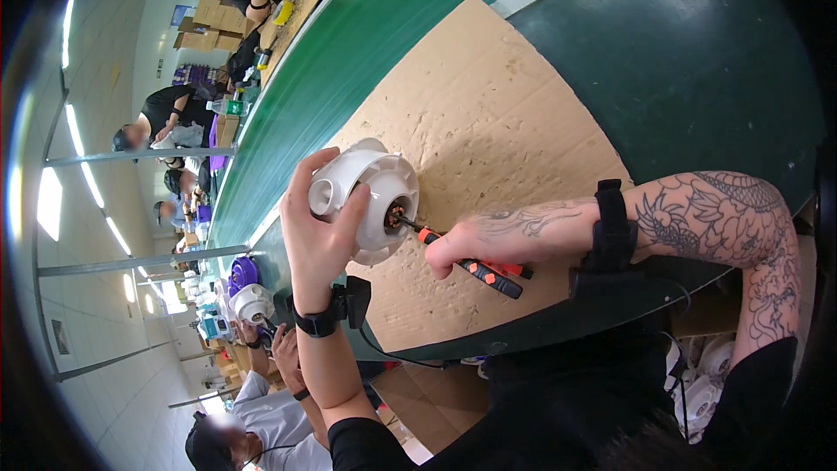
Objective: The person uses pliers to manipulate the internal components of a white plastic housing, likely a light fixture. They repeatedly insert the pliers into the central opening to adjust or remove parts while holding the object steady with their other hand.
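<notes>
My left hand [316,231] grips a round white plastic housing [370,170] by its side, with the thumb lying across its face. The housing is tilted so that its round central opening faces my right hand; copper-coloured parts [396,215] show inside. My right hand [475,242] is closed around a pair of pliers [490,278] with black and orange-red handles. The jaws of the pliers reach into the opening, at the copper-coloured parts. Their very tips are too small to make out. Beneath both hands lies a brown cardboard sheet [523,113].
A green work surface [663,44] carries the cardboard. To my left, a co-worker [270,419] handles another white housing [252,303] near a purple part [243,274]. More people work across the bench. An open cardboard box [436,406] stands below the near edge, with white parts [702,392] at the lower right.
</notes>
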Demonstrator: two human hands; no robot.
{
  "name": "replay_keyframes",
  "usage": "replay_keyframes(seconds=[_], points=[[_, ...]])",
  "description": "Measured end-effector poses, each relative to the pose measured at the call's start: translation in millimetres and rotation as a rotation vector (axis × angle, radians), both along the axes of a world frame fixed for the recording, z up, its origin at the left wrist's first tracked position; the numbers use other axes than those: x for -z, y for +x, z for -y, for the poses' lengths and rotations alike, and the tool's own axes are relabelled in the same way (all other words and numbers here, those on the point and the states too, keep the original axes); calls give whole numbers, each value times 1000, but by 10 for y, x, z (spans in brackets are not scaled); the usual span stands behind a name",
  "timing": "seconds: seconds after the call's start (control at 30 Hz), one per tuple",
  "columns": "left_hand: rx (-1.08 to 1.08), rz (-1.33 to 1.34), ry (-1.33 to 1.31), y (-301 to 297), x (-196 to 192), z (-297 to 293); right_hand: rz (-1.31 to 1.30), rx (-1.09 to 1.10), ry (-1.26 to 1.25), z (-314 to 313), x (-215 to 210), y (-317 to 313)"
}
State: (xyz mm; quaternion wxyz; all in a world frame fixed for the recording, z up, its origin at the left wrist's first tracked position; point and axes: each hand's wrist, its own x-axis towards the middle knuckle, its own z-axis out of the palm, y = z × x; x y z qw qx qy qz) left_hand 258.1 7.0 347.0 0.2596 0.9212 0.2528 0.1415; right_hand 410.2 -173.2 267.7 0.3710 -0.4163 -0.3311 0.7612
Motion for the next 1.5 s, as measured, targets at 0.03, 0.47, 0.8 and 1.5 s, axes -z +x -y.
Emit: replay_keyframes(seconds=[0.03, 0.47, 0.8, 1.5], points=[[1, 25, 5, -1, 12, -3, 38, 5, -4, 33, -71, 12], [30, 117, -32, -41, 110, -140, -124, 35, -58, -41, 42, -145], [40, 221, -305, -238, 155, -496, -140, 127, -143, -94, 21, -251], [129, 227, -305, -411, 309, -1095, 1200, -66, 293, 168, -693, -207]])
